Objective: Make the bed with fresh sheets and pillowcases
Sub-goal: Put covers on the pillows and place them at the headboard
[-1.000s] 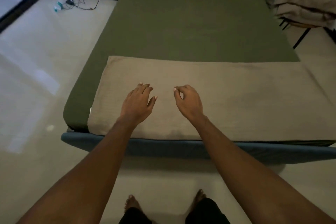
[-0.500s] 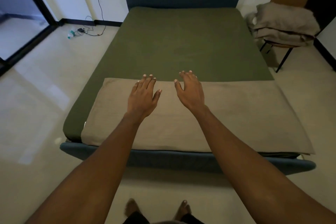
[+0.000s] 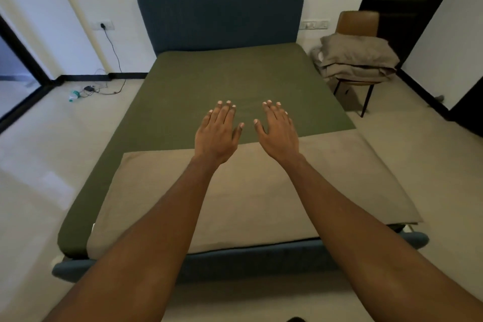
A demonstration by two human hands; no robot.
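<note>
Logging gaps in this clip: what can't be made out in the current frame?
- Head view: whether the left hand and right hand touch the green sheet; no depth from above.
- What the beige pile on the chair holds; its folds hide it.
- Small items on the floor; too small.

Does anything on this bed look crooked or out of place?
The folded beige sheet at the foot of the green mattress sits off-centre: green shows past its left end, while its right end overhangs the mattress side.
</note>
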